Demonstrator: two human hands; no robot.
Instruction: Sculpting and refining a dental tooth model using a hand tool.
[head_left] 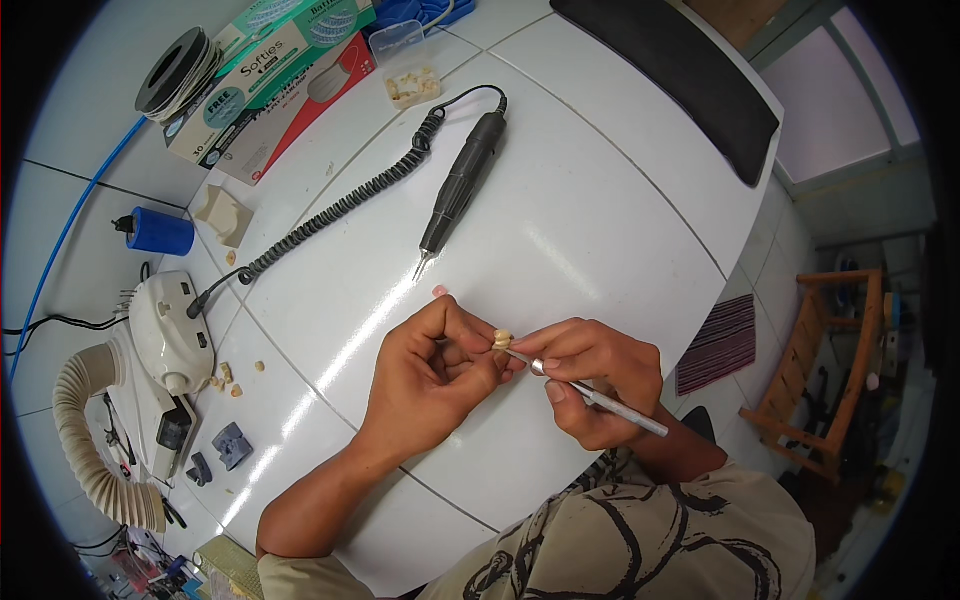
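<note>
My left hand (425,375) pinches a small yellowish tooth-shaped piece (502,337) between thumb and fingers, above the white tiled table. In my right hand (600,370) is a slim craft knife (625,409) with a silver metal handle, gripped like a pen. Its front end points left and meets the tooth piece or lies close against it; my fingers partly hide the tip. Just beyond my left hand lies a small pink piece (439,291). A black rotary handpiece (462,185) rests farther off, its metal bit pointing toward my hands.
A coiled cord links the handpiece to a white control unit (172,330) at left. Near it are a ribbed hose (75,430), several loose tooth pieces (226,374) and grey blocks (232,446). Cardboard boxes (270,90) and a clear container (412,88) stand at the back.
</note>
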